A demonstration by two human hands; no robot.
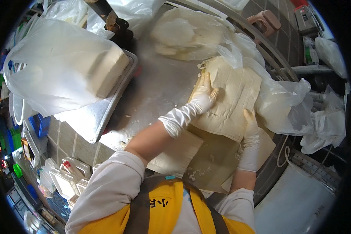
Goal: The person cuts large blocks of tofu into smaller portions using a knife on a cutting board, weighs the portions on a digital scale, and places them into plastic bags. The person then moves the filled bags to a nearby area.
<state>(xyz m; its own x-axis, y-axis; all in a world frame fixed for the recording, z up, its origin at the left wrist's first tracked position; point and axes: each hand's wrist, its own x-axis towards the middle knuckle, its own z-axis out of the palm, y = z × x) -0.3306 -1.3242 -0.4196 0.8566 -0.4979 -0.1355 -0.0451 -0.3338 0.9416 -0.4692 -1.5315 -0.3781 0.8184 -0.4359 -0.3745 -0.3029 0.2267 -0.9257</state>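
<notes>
A stack of pale cream sheets (232, 90), which look like bean curd sheets, lies in front of me on a metal table. My left hand (205, 93), in a whitish glove, rests flat on the stack's left part with its thumb spread from the fingers. At the lower right edge is my right hand (250, 128), gloved too. One of its digits lies along the sheet; its other fingers are hidden, so its grip is unclear. Nearer my body, another cream sheet (175, 155) lies under my left forearm, and a further one (266, 146) sits beside my right wrist.
A plastic bag (55, 67) holding a pale block sits on a metal tray (111, 108) at left. A dark post (105, 14) rises behind. Bagged cream sheets (190, 32) lie at the back; clear plastic (286, 108) hangs over the right edge. Crumbs (199, 172) dot the table (152, 87).
</notes>
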